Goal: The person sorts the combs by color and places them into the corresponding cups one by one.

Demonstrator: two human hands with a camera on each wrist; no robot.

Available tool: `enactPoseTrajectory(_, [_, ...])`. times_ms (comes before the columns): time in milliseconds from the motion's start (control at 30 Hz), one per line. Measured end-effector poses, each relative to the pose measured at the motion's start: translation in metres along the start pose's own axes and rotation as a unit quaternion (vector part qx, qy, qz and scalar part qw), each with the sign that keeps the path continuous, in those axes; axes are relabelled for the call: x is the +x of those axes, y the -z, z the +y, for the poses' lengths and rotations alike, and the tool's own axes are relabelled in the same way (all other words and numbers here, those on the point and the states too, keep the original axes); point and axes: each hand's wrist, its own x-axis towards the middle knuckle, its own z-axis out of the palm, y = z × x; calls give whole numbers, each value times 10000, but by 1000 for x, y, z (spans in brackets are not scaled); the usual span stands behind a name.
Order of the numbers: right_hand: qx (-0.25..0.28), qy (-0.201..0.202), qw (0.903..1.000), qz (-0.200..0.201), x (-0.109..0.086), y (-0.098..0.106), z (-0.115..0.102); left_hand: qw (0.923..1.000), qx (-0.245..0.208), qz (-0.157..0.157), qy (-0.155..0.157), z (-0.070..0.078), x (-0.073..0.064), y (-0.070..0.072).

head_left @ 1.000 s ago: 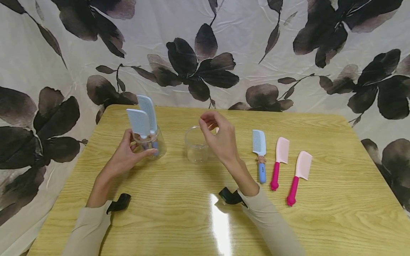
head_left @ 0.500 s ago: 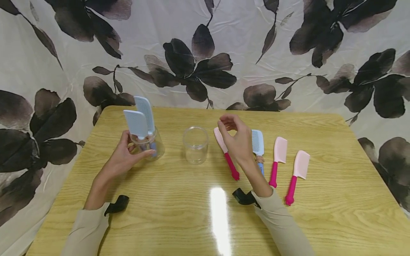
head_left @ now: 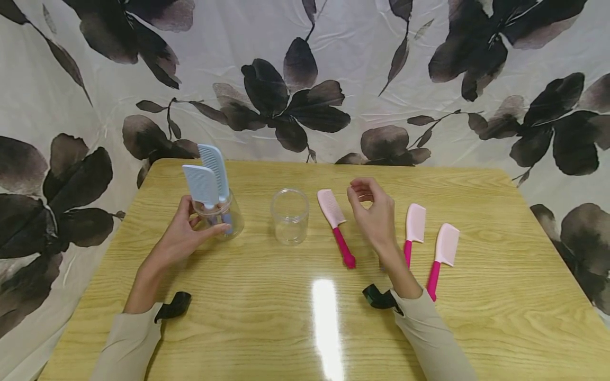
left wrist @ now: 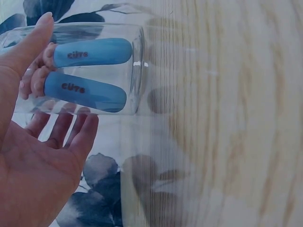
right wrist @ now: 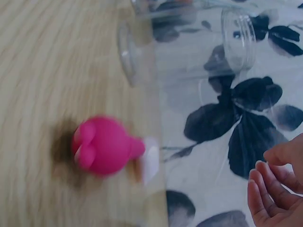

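Near the table's (head_left: 257, 307) far left corner, a jar (head_left: 233, 216) is gripped by the left hand (head_left: 178, 233); near the leftmost pink comb (head_left: 337, 230), the right hand's (head_left: 375, 214) empty fingers are loosely curled, pick-up seemingly underway, a pinch required.

Upper blue handle (left wrist: 93, 52) "CUTE", lower blue handle (left wrist: 86, 91) "CUTE"

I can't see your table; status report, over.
Left hand gripping clear jar, two blue combs in it. Right hand aloft, holding nothing. Second jar between hands.
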Motion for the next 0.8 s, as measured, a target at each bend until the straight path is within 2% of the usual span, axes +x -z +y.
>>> enactPoseTrajectory(400, [-588, -531, 9968, -122, -8, 21, 27, 10000, -10, 8, -43, 0, -1, 0])
enactPoseTrajectory(800, [-1127, -1168, 9847, -640, -7, 35, 50, 10000, 10, -17, -24, -2, -1, 0])
